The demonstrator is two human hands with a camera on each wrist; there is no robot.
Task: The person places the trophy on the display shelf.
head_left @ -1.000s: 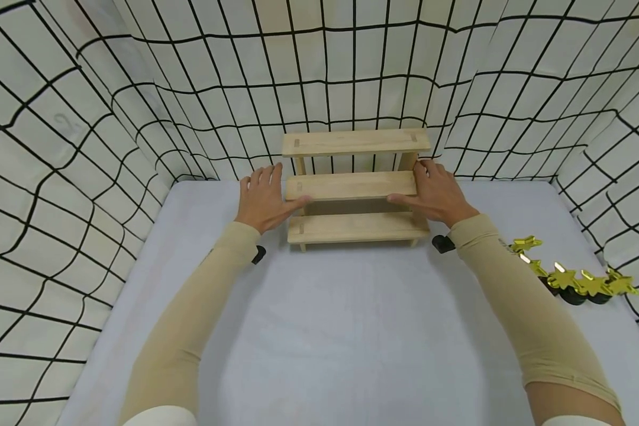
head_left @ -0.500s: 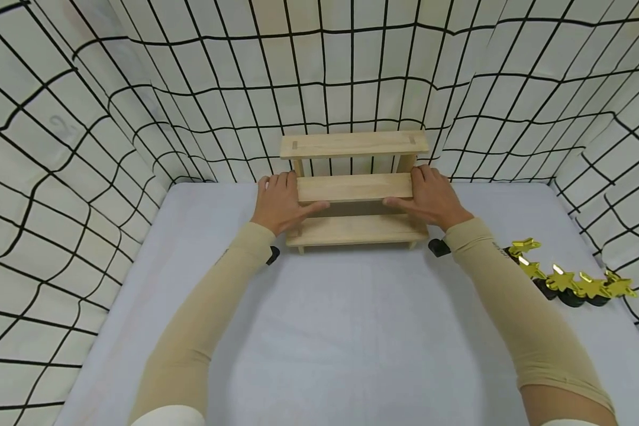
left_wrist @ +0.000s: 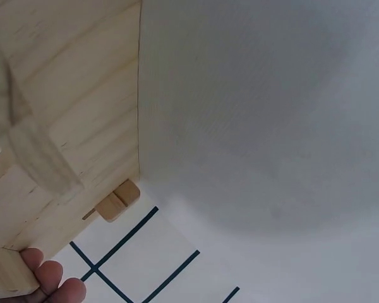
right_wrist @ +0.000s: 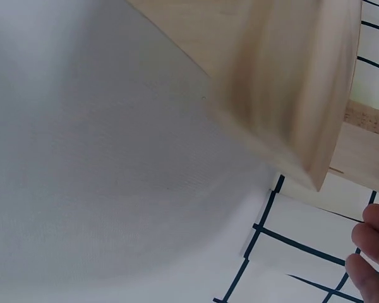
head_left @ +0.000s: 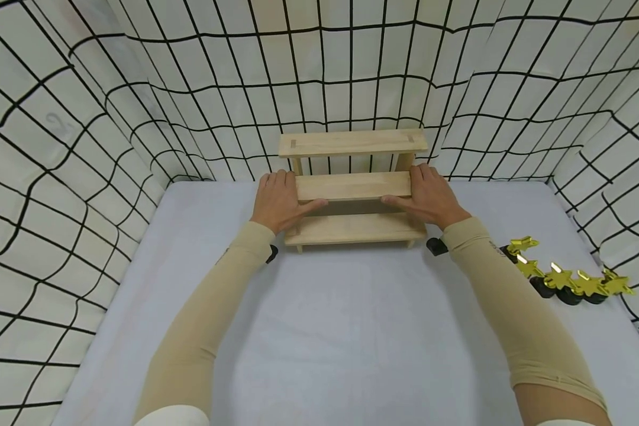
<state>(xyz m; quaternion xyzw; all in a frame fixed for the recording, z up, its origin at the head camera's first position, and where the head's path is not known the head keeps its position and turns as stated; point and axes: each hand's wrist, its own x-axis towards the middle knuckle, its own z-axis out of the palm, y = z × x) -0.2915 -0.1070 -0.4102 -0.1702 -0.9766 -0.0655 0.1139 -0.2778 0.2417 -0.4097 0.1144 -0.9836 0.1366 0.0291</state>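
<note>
A three-tier wooden shelf (head_left: 354, 187) of pale wood stands upright at the back of the table in the head view. My left hand (head_left: 277, 201) grips the left end of its middle board, thumb along the front edge. In the left wrist view, the fingertips (left_wrist: 49, 276) lie against the end of a board. My right hand (head_left: 431, 196) holds the other end of the middle board the same way, thumb pointing inward. Its fingertips (right_wrist: 369, 243) show at the right edge of the right wrist view, beside the wooden side. The hands cover both ends of the middle board.
Gold star-shaped pieces on black bases (head_left: 570, 284) stand in a row on the right of the white-covered table (head_left: 351, 331). White walls with a black grid (head_left: 351, 71) rise behind and at both sides, close behind the shelf.
My left hand has moved right onto the end of the middle board, its thumb now farther along the front edge. The right hand stays on its end. The shelf looks nearly unmoved.
</note>
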